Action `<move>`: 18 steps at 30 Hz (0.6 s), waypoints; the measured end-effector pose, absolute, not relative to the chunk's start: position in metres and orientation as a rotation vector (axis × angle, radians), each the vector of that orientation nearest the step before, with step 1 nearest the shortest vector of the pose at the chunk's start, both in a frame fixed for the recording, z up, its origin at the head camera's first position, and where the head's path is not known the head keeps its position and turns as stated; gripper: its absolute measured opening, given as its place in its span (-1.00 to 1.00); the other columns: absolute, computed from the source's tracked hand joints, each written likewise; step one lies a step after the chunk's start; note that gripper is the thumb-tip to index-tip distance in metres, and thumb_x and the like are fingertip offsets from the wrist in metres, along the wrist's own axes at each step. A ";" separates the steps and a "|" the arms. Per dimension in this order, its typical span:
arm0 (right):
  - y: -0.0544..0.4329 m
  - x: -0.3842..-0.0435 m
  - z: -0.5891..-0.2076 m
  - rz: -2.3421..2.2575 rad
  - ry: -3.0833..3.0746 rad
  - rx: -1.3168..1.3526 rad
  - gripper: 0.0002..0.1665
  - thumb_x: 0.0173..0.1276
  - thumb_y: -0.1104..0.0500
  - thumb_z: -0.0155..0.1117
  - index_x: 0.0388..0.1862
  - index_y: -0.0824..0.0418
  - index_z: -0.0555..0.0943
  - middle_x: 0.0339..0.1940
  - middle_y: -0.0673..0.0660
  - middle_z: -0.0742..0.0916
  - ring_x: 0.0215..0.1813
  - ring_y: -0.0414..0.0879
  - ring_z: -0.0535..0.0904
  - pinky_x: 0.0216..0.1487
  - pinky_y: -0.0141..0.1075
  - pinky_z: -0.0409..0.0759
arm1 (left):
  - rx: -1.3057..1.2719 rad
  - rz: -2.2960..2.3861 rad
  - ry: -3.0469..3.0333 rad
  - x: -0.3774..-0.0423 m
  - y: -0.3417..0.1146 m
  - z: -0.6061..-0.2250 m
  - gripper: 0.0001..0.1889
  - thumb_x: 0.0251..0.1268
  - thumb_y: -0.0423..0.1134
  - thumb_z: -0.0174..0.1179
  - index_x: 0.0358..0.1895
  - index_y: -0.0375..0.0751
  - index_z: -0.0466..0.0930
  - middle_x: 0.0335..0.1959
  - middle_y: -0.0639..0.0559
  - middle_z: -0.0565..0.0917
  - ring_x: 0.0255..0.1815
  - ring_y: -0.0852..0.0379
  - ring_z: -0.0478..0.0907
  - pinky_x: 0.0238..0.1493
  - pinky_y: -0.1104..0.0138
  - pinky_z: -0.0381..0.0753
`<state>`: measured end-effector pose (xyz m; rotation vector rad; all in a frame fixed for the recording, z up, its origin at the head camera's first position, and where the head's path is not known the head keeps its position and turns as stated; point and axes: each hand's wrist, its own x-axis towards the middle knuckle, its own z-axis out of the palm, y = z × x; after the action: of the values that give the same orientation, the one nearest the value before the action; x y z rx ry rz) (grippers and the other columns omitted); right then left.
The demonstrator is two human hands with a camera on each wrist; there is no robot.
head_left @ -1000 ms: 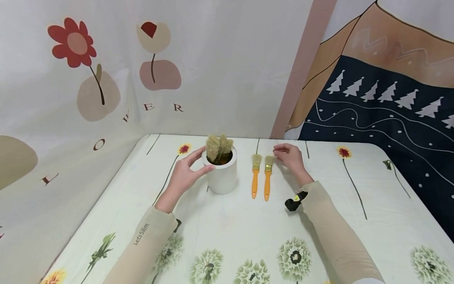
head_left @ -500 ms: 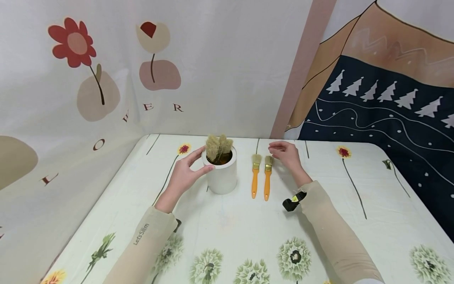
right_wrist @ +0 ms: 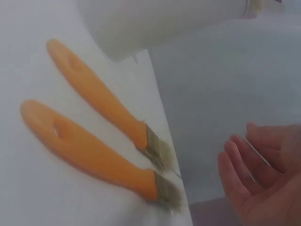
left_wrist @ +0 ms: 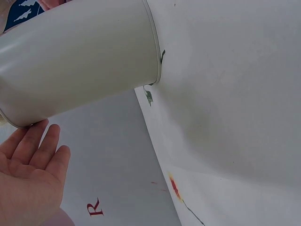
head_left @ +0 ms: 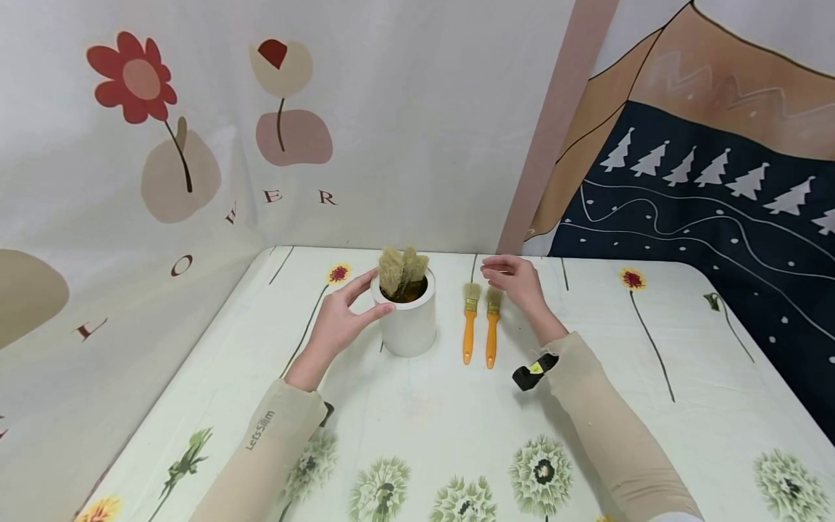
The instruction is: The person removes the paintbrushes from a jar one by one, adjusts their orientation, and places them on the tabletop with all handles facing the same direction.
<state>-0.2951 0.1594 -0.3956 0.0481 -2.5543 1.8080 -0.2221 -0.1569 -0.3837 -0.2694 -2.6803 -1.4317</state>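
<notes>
A white cylindrical pot (head_left: pixel 409 330) stands upright near the back of the table, with several tan bristle heads (head_left: pixel 401 270) sticking out of its top. My left hand (head_left: pixel 335 319) holds the pot by its rim, thumb at the near side and forefinger along the left side; in the left wrist view the other fingers (left_wrist: pixel 47 150) fan out below the rim. To the right lie two orange-handled paintbrushes, a left one (head_left: pixel 469 330) and a right one (head_left: pixel 492 333), bristles pointing away from me. Over the bristle end of the right paintbrush hovers my right hand (head_left: pixel 518 283), fingers loosely bent, holding nothing.
A white cloth with printed flowers covers the table (head_left: pixel 417 413). Behind it hangs a pale curtain (head_left: pixel 417 145) with a flower print, and a dark tree-patterned cloth (head_left: pixel 704 196) at the right. A black wrist camera (head_left: pixel 531 371) sits below the right sleeve.
My right hand has moved left and slightly away from me, from beside the right paintbrush to above its bristles. The left hand, the pot and both paintbrushes have stayed in place.
</notes>
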 end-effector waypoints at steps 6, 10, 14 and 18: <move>0.149 -0.292 -0.395 1.809 -2.547 0.073 -0.61 0.45 0.19 0.26 0.20 0.30 0.60 0.14 0.32 0.71 0.11 0.08 0.67 0.06 -0.38 0.70 | -0.269 -1.439 -2.678 -0.222 -0.157 -0.384 -0.20 0.19 0.05 0.41 0.50 0.03 0.32 0.44 -0.07 0.46 0.51 -0.09 0.34 0.48 -0.07 0.34; 0.143 -0.288 -0.392 1.835 -2.527 0.110 -0.61 0.44 0.21 0.27 0.20 0.30 0.60 0.15 0.32 0.71 0.15 0.09 0.68 0.10 -0.34 0.69 | -0.270 -1.440 -2.679 -0.222 -0.156 -0.384 -0.20 0.19 0.05 0.41 0.50 0.04 0.31 0.45 -0.07 0.45 0.51 -0.10 0.34 0.47 -0.07 0.34; 0.137 -0.287 -0.390 1.864 -2.509 0.145 -0.61 0.44 0.24 0.27 0.20 0.31 0.60 0.15 0.33 0.71 0.18 0.13 0.67 0.13 -0.30 0.68 | -0.267 -1.439 -2.676 -0.222 -0.156 -0.384 -0.20 0.19 0.05 0.41 0.50 0.04 0.32 0.43 -0.06 0.47 0.50 -0.09 0.35 0.48 -0.07 0.34; 0.130 -0.284 -0.388 1.875 -2.505 0.168 -0.61 0.44 0.24 0.27 0.21 0.30 0.60 0.14 0.32 0.71 0.18 0.13 0.67 0.13 -0.29 0.68 | -0.264 -1.440 -2.674 -0.223 -0.156 -0.384 -0.21 0.19 0.04 0.42 0.49 0.04 0.33 0.43 -0.06 0.48 0.50 -0.09 0.36 0.48 -0.07 0.33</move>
<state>-0.2843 0.1295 -0.3882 0.1681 -2.5046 1.8746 -0.2231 -0.1563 -0.3838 -0.2645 -2.6745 -1.4401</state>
